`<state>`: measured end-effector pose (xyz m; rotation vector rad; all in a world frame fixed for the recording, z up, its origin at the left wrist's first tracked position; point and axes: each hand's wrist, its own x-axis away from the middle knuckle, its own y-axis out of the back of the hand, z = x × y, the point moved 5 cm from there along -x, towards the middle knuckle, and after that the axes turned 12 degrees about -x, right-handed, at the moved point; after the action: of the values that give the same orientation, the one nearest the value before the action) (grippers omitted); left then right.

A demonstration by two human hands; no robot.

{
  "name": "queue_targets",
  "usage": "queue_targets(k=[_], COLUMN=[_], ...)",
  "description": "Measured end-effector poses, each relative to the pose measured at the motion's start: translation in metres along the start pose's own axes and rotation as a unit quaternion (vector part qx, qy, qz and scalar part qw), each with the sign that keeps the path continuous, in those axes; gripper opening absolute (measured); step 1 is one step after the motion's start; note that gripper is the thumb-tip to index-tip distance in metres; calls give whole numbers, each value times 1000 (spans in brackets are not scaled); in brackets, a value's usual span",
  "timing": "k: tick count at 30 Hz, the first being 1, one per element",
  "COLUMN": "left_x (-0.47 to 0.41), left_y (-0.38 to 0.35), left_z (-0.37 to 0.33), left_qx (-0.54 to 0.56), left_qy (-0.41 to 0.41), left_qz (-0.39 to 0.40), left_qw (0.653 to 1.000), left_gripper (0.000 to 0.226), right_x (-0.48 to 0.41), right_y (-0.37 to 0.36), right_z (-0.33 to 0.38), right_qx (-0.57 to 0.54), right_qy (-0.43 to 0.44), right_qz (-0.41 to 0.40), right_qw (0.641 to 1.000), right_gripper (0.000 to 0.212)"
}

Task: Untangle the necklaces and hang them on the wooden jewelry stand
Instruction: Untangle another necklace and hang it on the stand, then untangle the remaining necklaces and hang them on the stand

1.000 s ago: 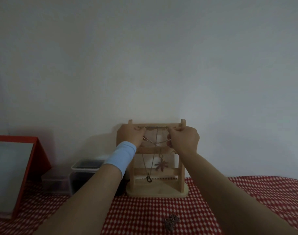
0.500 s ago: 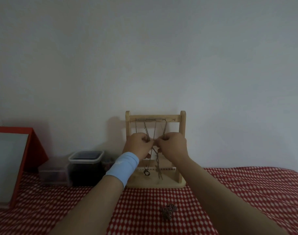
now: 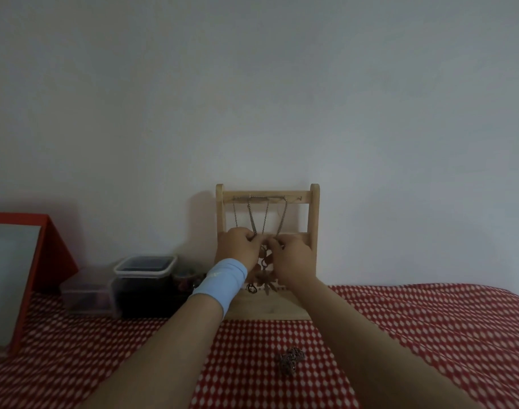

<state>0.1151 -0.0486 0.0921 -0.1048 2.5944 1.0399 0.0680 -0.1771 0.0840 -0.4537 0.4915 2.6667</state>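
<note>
Four chain strands (image 3: 265,215) hang from the top bar of the wooden stand (image 3: 314,219) at the table's (image 3: 429,335) far edge. Left hand (image 3: 237,246) and right hand (image 3: 292,258) pinch these chains mid-height, apparently separating them. One tangled clump (image 3: 290,358) lies near the front edge, not yet hung. Knuckles hide the fingertips; necklace count unclear.

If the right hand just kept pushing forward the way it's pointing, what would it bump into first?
Most likely the hanging necklace chains its fingers already pinch, then the wooden jewelry stand just behind them. The right hand points toward the stand's middle bar; depth is hard to judge from this one view.
</note>
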Motion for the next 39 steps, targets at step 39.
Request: queue_targets(k=[39], left_x=[106], left_y=[-63], left_z=[32], left_qx=[-168], left_qy=[-112], left_qz=[355], left_qw=[913], left_gripper=[37], right_x=[52], right_y=[21], right_z=[-68], right_qx=[273], right_qy=[-43], right_qz=[421], right_qw=[864], right_gripper=[20])
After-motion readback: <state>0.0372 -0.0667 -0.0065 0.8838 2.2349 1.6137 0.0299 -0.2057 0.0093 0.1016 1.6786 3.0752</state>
